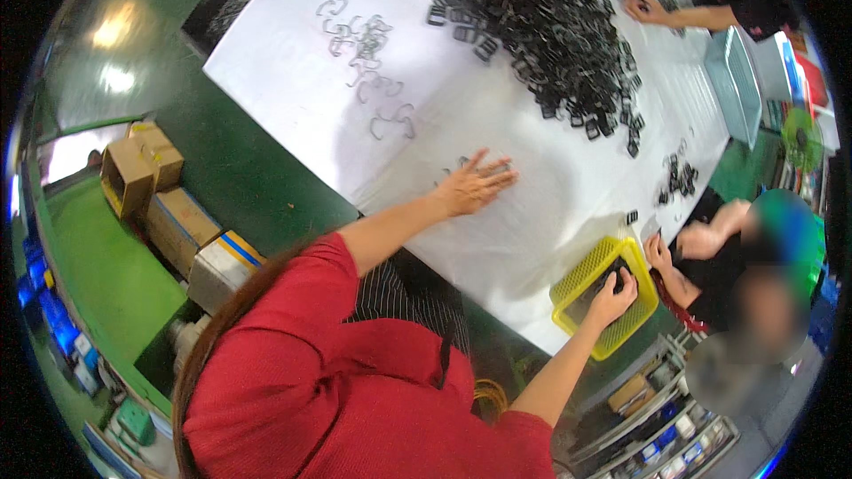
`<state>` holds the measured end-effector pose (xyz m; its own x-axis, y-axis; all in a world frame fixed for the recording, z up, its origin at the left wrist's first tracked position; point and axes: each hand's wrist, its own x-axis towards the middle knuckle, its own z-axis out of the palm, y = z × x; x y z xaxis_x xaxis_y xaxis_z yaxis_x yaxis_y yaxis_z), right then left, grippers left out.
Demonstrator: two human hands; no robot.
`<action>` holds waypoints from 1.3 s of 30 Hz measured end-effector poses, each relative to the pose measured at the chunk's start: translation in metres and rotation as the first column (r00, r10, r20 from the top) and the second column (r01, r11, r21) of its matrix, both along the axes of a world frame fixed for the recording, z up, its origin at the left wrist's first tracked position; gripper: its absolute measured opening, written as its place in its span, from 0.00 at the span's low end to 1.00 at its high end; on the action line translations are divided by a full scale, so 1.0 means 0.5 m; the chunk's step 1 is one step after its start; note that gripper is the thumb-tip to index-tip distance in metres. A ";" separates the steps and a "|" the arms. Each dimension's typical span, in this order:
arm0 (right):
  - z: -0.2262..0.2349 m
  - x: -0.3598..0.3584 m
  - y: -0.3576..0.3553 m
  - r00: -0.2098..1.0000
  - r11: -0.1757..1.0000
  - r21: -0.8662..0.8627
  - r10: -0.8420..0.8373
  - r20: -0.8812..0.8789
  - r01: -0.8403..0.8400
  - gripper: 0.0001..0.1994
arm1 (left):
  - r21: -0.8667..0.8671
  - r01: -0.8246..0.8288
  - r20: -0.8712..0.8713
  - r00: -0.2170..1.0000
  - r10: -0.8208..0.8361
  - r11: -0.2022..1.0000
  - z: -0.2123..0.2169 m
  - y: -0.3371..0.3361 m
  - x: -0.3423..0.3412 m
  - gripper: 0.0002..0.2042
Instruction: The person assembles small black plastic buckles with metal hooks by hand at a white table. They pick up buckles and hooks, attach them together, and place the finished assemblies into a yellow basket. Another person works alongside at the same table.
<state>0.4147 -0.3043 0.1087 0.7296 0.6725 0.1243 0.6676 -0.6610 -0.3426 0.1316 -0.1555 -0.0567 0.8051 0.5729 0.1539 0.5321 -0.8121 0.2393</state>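
Note:
My left hand (475,186) reaches over the white table (426,213), fingers stretched out and somewhat spread. Beside its fingers a few thin curved pieces (450,170) show faintly; what is under the palm is hidden. My right hand (612,303) is at the yellow plastic basket (583,321) on the table's near right edge. Its fingers are closed around a small black part (619,271), dark against the basket's inside. A large heap of black buckle-like frames (555,27) covers the far middle. Loose pale, C-shaped pieces (364,43) lie scattered to the far left.
Another person's hand (658,253) is near the basket, and a different hand (646,9) reaches into the heap's far right. A small cluster of black parts (680,177) lies at right. A light blue crate (735,84) stands at the right edge. Cardboard boxes (182,226) sit at left.

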 end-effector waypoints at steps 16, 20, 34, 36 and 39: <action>-0.008 -0.199 0.219 0.972 0.973 -0.114 0.182 -0.151 -0.200 0.09 | 0.089 -0.482 -0.001 0.875 0.484 0.871 0.059 0.470 -0.363 0.24; -0.017 -0.272 0.257 0.966 0.982 -0.090 0.142 -0.216 -0.164 0.09 | 0.038 -0.527 0.116 0.846 0.520 0.849 0.057 0.577 -0.406 0.25; -0.020 -0.493 0.418 0.890 0.991 -0.006 0.120 -0.440 -0.136 0.09 | -0.394 -0.769 -0.226 0.612 0.758 0.503 0.052 0.771 -0.597 0.13; -0.012 -0.498 0.426 0.888 0.990 0.007 0.129 -0.441 -0.141 0.09 | -0.436 -0.755 -0.064 0.570 0.819 0.490 0.042 0.763 -0.606 0.09; 0.004 -0.500 0.431 0.899 0.992 -0.028 0.102 -0.426 -0.126 0.09 | -0.490 -0.687 0.128 0.552 0.824 0.537 0.082 0.737 -0.597 0.09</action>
